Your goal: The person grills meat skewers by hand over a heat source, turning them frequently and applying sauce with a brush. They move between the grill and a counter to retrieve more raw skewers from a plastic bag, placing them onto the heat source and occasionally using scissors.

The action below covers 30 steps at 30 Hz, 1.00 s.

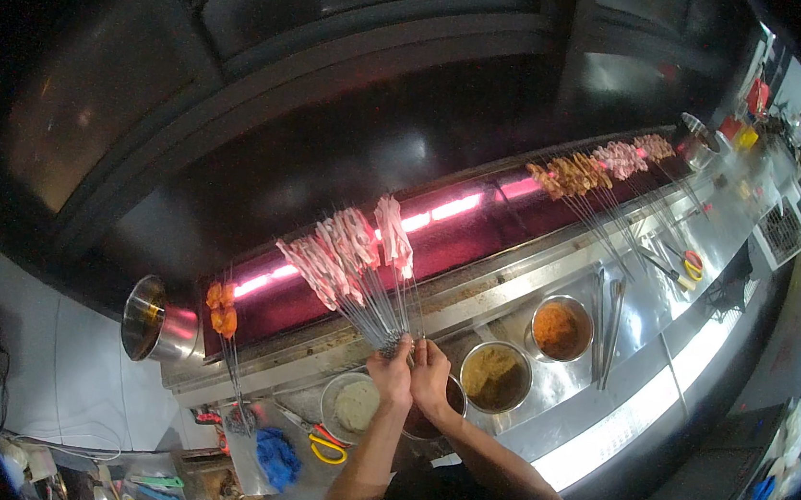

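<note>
My left hand [390,378] grips the handle ends of a bundle of metal skewers [373,309] over the front edge of the grill. The skewers carry pale pink strips of raw meat [334,251], fanned out above the glowing grill [455,248]. Pressed beside it, my right hand [431,377] pinches skewer ends under a separate meat group [394,235]; how many it holds is hidden. Below the hands is a dark-filled bowl [420,425], partly covered by my wrists. A bowl of whitish seasoning [355,402] lies left, and a bowl of yellowish-brown powder [495,376] right.
Orange skewered pieces [223,309] lie at the grill's left end, by a steel pot [155,320]. Browned skewers [570,176] and pale ones [620,159] lie farther right. Orange powder [557,330], tongs [608,328], a knife [667,270], scissors [327,445] and a blue cloth [277,459] occupy the steel counter.
</note>
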Each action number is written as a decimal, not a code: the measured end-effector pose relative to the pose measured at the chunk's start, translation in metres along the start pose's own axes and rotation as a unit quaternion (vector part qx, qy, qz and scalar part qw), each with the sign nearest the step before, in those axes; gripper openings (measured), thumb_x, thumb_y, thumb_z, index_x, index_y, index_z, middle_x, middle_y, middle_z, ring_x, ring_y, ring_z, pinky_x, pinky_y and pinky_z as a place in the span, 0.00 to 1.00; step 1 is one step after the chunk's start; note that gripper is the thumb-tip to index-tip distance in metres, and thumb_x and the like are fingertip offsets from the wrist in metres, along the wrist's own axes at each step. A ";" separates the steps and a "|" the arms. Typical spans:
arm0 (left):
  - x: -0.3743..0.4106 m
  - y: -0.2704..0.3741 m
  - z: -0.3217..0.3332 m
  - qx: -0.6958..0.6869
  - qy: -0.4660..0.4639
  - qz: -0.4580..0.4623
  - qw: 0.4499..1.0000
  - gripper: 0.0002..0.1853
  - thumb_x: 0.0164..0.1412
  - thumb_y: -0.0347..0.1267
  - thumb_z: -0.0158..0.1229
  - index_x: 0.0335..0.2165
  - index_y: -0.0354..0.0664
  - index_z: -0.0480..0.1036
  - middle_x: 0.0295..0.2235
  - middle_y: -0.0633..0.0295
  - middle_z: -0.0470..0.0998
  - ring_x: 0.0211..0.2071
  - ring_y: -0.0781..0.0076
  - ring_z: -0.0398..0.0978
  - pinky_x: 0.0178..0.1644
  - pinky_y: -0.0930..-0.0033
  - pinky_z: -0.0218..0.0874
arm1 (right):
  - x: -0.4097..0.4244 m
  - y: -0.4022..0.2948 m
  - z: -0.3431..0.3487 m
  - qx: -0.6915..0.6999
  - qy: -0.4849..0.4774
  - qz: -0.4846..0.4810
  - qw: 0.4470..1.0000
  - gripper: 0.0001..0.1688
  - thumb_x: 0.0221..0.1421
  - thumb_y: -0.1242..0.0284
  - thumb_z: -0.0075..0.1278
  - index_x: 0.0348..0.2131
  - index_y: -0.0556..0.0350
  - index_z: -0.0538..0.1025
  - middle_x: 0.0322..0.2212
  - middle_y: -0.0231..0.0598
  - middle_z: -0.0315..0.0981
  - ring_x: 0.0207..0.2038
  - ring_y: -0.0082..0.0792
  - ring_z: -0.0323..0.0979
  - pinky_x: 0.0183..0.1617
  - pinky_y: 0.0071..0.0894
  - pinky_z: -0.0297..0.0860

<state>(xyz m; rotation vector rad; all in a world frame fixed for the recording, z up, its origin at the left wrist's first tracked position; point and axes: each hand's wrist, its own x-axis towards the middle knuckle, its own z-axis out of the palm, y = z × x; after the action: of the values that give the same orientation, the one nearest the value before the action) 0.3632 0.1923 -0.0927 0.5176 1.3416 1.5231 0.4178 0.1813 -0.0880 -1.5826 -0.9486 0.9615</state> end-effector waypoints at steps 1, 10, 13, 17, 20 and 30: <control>-0.001 0.002 0.002 -0.006 -0.005 0.015 1.000 0.04 0.51 0.25 0.59 0.28 0.37 0.73 0.25 0.68 0.74 0.25 0.80 0.68 0.30 0.76 0.58 | 0.000 -0.002 0.000 -0.006 0.007 0.012 1.000 0.19 0.60 0.67 0.37 0.24 0.66 0.68 0.18 0.51 0.64 0.22 0.31 0.59 0.27 0.35 0.60; -0.007 0.017 0.006 0.016 0.013 0.086 0.996 0.04 0.51 0.26 0.59 0.27 0.36 0.72 0.25 0.67 0.74 0.25 0.80 0.69 0.30 0.76 0.59 | 0.000 -0.002 0.007 0.057 0.029 -0.022 0.998 0.18 0.61 0.68 0.36 0.24 0.66 0.65 0.17 0.49 0.63 0.22 0.35 0.58 0.25 0.37 0.59; -0.003 0.013 0.005 0.024 0.016 0.105 0.994 0.03 0.51 0.25 0.59 0.26 0.36 0.72 0.24 0.67 0.74 0.25 0.80 0.69 0.29 0.77 0.59 | -0.002 -0.006 0.003 0.075 -0.017 -0.040 0.996 0.18 0.60 0.68 0.38 0.23 0.65 0.64 0.16 0.45 0.60 0.22 0.25 0.55 0.25 0.34 0.58; -0.004 0.012 0.009 0.019 0.014 0.078 0.997 0.03 0.50 0.24 0.60 0.25 0.38 0.73 0.24 0.69 0.74 0.25 0.82 0.68 0.28 0.78 0.59 | 0.002 0.010 0.001 0.067 -0.038 -0.068 0.995 0.17 0.56 0.68 0.42 0.23 0.65 0.63 0.15 0.46 0.59 0.23 0.23 0.53 0.24 0.34 0.58; 0.000 0.006 -0.001 0.006 0.014 0.069 0.998 0.03 0.49 0.25 0.61 0.25 0.39 0.73 0.24 0.69 0.74 0.25 0.82 0.69 0.28 0.78 0.59 | -0.005 -0.007 0.000 0.043 -0.027 -0.059 0.997 0.15 0.55 0.69 0.43 0.24 0.65 0.64 0.18 0.60 0.65 0.24 0.61 0.67 0.24 0.47 0.60; -0.003 0.015 0.003 -0.010 0.004 0.090 0.996 0.04 0.50 0.26 0.61 0.24 0.38 0.72 0.24 0.68 0.74 0.25 0.81 0.69 0.29 0.76 0.59 | 0.000 -0.004 0.006 0.022 0.018 -0.033 0.999 0.14 0.56 0.70 0.43 0.27 0.67 0.65 0.22 0.61 0.67 0.28 0.62 0.66 0.27 0.44 0.61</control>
<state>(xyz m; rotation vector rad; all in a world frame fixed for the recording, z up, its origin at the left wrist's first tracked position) 0.3607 0.1928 -0.0779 0.6341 1.3129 1.6853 0.4122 0.1843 -0.0846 -1.5190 -0.9428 0.8989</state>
